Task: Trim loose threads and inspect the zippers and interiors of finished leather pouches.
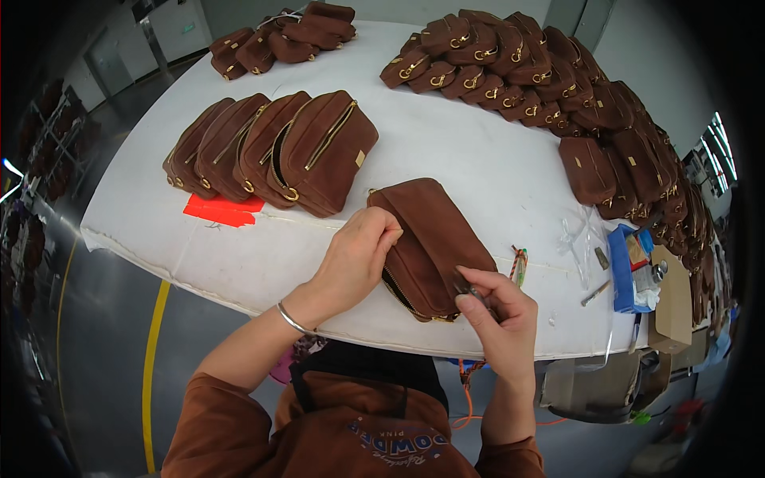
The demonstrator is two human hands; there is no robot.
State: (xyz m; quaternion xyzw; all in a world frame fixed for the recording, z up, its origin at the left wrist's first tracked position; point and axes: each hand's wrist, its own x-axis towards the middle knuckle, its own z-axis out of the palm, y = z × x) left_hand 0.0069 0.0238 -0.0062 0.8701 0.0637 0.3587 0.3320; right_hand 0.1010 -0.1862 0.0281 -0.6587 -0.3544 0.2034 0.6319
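Note:
A brown leather pouch (pixel 434 239) lies tilted on the white table in front of me, its brass zipper partly open along the near left side. My left hand (pixel 360 251) rests against the pouch's left edge, fingers curled and pinched together. Whatever sits between those fingertips is hidden or too small to tell. Over the pouch's lower right corner, my right hand (pixel 504 312) grips a small dark hand tool (pixel 472 293), with thumb and fingers around it. Its exact kind is mostly covered by the fingers.
Four similar pouches (pixel 323 155) stand in a row to the left, beside red tape (pixel 223 209). More pouches are piled at the far left (pixel 291 40) and along the right (pixel 526 64). A blue box (pixel 625 271) of small items sits at right, near a colourful-handled tool (pixel 519 267).

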